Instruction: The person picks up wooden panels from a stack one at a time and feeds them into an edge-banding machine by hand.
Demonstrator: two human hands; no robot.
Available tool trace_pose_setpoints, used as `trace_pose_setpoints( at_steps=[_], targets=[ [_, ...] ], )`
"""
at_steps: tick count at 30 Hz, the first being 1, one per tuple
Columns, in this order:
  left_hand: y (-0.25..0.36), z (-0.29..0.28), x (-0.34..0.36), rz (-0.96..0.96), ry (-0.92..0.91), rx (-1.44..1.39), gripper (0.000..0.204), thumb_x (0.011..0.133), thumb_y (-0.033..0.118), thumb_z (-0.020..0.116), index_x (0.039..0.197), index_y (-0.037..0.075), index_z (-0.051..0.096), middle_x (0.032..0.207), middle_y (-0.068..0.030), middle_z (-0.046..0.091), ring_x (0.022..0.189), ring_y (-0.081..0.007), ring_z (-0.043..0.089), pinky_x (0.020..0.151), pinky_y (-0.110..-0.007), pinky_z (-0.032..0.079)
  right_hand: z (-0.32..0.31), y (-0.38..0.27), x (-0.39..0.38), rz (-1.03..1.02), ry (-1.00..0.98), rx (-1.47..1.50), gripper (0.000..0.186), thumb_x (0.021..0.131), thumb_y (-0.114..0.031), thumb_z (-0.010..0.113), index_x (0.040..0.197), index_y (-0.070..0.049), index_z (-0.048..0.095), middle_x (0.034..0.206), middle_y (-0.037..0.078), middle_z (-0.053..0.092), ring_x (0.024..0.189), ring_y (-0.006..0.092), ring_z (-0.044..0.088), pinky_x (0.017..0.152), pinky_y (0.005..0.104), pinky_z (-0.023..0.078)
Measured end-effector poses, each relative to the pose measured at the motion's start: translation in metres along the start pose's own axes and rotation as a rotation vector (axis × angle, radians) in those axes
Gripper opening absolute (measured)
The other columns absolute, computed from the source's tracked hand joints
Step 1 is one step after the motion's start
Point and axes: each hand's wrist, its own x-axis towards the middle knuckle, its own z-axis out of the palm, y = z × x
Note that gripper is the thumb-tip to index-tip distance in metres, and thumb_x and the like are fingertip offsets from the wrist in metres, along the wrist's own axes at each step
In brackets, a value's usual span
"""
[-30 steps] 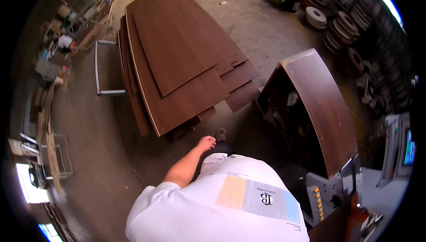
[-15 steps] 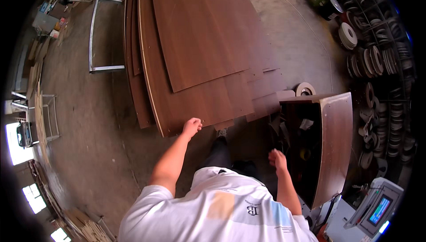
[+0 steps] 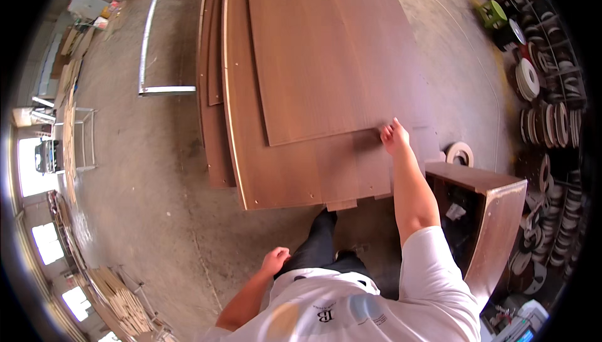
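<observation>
My right hand (image 3: 395,137) is out in front of me with its fingers curled, above the near right part of a stack of brown panels. It appears just beside the near edge of the top brown panel (image 3: 326,60); whether it touches the wood I cannot tell. Beneath that lies a larger brown panel (image 3: 301,176) with small holes along its near edge. Low by my thigh, my left hand (image 3: 274,259) is loosely closed. No object shows in either hand.
An open-fronted brown cabinet (image 3: 505,229) stands at my right, with a pale ring-shaped roll (image 3: 459,154) behind it. Racks of edging rolls (image 3: 552,126) line the right side, near a green stool (image 3: 492,14). A metal frame (image 3: 148,41) is on the floor left of the stack.
My right arm has swung forward over the panels, while my left hand has dropped back from the stack's near edge to my thigh. The stack and cabinet now appear further right in view.
</observation>
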Motion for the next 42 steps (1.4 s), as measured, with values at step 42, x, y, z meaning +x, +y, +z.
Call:
trace_pose_setpoints(
  at_steps=[42],
  targets=[
    [0.225, 0.229, -0.101, -0.215, -0.993, -0.816, 0.053, 0.087, 0.022, 0.074, 0.134, 0.007, 0.054, 0.13, -0.0119, 0.061, 0.118, -0.0283, 0.058, 0.104, -0.046, 0.045, -0.296, -0.119, -0.421, -0.631, 0.418, -0.102, 0.055, 0.091, -0.047, 0.067, 0.126, -0.007, 0.054, 0.096, 0.001, 0.058, 0.07, 0.0066, 0.049, 0.056, 0.0213, 0.04]
  ],
)
